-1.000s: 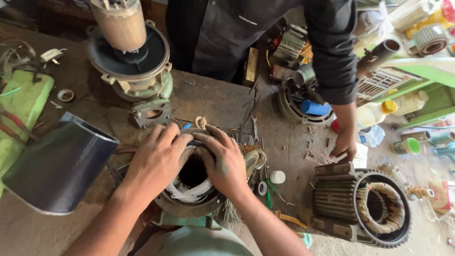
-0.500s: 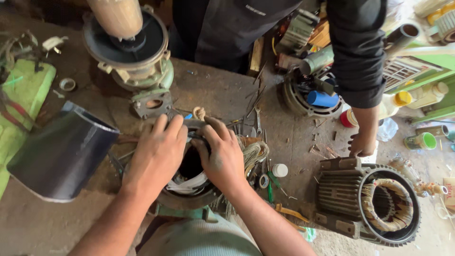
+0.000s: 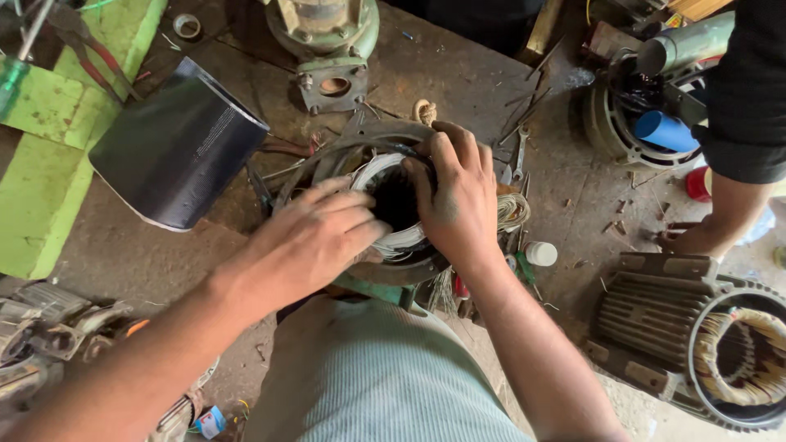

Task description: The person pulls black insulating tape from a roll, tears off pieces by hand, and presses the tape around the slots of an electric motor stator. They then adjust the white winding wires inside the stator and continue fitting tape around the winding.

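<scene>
On the desk [image 3: 491,74], both hands press the motor [image 3: 372,151], left hand [image 3: 315,237] and right hand [image 3: 454,196] with fingers spread flat on its white wires [image 3: 385,168].

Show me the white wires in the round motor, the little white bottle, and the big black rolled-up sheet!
white wires [image 3: 378,168]: head view, on the coil's upper left loop.
little white bottle [image 3: 541,254]: head view, on its side.
black rolled-up sheet [image 3: 176,151]: head view, on its curved outer face.
</scene>
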### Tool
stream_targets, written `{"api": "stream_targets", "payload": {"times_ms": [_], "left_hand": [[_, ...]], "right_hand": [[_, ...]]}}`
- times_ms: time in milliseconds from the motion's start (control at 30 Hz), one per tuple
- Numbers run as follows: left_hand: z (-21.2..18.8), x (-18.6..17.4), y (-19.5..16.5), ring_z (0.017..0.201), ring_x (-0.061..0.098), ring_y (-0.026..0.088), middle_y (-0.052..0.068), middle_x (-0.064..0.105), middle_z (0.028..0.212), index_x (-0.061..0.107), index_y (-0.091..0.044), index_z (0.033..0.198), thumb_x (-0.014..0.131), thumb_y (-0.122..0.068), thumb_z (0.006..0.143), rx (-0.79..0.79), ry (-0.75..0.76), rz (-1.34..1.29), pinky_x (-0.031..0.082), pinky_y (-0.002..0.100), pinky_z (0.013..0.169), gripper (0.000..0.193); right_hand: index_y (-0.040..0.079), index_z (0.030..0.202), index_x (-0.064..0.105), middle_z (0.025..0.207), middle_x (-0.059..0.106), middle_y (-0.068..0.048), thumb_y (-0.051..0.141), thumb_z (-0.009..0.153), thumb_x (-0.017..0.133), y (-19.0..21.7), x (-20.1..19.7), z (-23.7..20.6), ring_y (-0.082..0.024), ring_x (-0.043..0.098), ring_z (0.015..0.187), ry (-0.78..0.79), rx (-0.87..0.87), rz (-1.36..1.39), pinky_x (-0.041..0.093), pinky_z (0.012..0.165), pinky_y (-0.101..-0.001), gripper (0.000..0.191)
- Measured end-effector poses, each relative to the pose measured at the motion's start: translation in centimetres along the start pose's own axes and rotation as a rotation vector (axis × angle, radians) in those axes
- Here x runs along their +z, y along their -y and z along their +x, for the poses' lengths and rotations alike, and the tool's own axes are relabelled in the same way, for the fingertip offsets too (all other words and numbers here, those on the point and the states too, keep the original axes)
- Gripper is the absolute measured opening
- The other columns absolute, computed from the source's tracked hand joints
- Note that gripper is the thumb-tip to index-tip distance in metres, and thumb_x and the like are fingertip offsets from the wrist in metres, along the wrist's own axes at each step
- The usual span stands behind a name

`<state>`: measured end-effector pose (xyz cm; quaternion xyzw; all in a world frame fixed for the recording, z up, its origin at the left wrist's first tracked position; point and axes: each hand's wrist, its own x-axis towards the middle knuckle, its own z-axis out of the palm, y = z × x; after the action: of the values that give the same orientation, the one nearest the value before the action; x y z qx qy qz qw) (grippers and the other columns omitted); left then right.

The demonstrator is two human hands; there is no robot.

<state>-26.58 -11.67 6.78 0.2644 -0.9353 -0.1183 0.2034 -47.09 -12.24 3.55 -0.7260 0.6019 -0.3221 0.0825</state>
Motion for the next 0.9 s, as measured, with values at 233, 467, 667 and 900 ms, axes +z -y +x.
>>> {"api": "stream_targets", "payload": {"times_ms": [233,467,667,900], "left_hand": [[0.0,-0.1,2.0,0.097,0.067,0.027,0.011,0.072,0.087,0.076,-0.006,0.087,0.062,-0.013,0.083,0.000,0.144,-0.134,0.046,0.045,0.097,0.016],[1.6,0.0,1.9,0.092,0.064,0.023,0.004,0.070,0.078,0.075,-0.016,0.088,0.062,-0.014,0.082,0.039,0.341,0.098,0.044,0.042,0.086,0.014],[2.1,0.1,2.3,0.095,0.061,0.019,-0.003,0.068,0.081,0.071,-0.018,0.084,0.062,-0.017,0.081,0.167,0.419,0.266,0.043,0.040,0.085,0.010],[2.1,0.2,3.2,0.090,0.061,0.019,-0.002,0.065,0.077,0.068,-0.018,0.080,0.060,-0.023,0.084,0.340,0.428,0.316,0.045,0.042,0.088,0.010]], "right_hand": [[0.008,0.127,0.063,0.132,0.061,-0.016,0.016,0.093,0.070,0.8,-1.1,-0.6,-0.037,0.057,0.124,-0.072,-0.398,-0.108,0.039,0.103,-0.0491,0.035],[0.006,0.121,0.065,0.112,0.070,-0.009,0.025,0.105,0.067,-2.1,-1.5,-0.8,-0.031,0.068,0.107,0.390,-0.422,0.175,0.054,0.098,-0.0450,0.025],[0.000,0.119,0.064,0.121,0.067,-0.017,0.064,0.086,0.063,-2.8,-3.2,-2.3,-0.036,0.064,0.120,0.323,-0.715,0.015,0.042,0.114,-0.0517,0.072],[0.002,0.101,0.071,0.096,0.070,-0.013,0.058,0.091,0.072,-4.3,-0.8,-2.7,-0.031,0.071,0.097,0.102,-0.798,0.110,0.053,0.103,-0.0474,0.058]]}}
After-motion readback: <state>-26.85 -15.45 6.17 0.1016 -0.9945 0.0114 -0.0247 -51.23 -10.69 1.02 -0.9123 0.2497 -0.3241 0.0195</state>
